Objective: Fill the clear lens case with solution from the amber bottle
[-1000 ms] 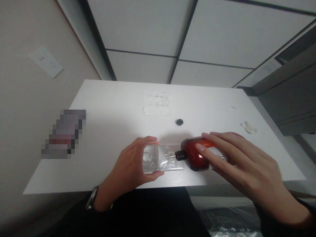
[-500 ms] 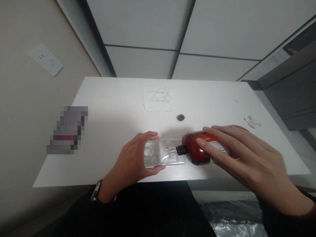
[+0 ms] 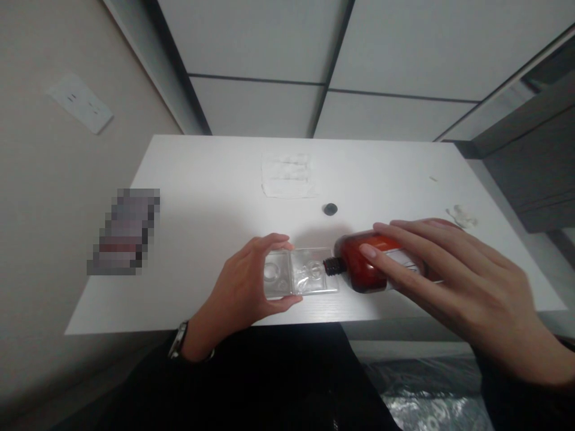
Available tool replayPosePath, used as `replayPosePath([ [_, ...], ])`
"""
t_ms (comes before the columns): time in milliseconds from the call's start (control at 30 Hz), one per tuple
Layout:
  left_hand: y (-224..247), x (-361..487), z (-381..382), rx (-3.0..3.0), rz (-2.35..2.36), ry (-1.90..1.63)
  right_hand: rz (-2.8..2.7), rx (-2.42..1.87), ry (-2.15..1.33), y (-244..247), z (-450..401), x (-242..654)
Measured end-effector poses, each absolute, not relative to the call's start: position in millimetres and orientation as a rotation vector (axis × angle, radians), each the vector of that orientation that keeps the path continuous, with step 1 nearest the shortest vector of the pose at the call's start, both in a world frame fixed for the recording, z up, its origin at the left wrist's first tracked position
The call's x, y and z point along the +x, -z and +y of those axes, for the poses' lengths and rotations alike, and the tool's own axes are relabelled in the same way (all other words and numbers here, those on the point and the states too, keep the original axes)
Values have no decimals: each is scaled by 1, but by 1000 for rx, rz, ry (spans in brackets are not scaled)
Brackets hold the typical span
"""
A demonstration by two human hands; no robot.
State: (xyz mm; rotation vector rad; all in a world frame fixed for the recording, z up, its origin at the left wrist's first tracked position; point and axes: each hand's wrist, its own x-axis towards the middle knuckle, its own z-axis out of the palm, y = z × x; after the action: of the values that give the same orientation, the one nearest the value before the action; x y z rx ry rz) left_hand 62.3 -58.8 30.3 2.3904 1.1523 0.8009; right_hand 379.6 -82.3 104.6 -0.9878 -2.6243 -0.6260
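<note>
My left hand [image 3: 247, 275] grips the left half of a clear plastic hinged case [image 3: 308, 272], thumb along its near edge and fingers along its far edge. The case lies opened out flat, with round moulded shapes in both halves. My right hand [image 3: 458, 275] is wrapped over a brown bottle [image 3: 363, 263] with a white label, tipped onto its side. Its uncapped, threaded black neck points left, over the right half of the case. Whether liquid flows from the mouth I cannot tell. A small black cap [image 3: 330, 209] lies on the table beyond the bottle.
On the white table [image 3: 197, 179], a clear flat plastic sheet or pouch [image 3: 287, 173] lies at the back. Crumpled pale scraps [image 3: 462, 215] lie at the right. A blurred-out flat object [image 3: 123, 230] rests at the left edge. A wall socket [image 3: 81, 103] is at upper left.
The view has shifted slightly. Both hands keep their grips; the bottle stays tipped with its neck over the case's right half.
</note>
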Motion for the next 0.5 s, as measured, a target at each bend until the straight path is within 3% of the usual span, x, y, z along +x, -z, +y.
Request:
replayPosePath([
  [500, -31, 62, -58, 2402, 1146, -816, -2659, -1025, 604, -111, -84, 383],
])
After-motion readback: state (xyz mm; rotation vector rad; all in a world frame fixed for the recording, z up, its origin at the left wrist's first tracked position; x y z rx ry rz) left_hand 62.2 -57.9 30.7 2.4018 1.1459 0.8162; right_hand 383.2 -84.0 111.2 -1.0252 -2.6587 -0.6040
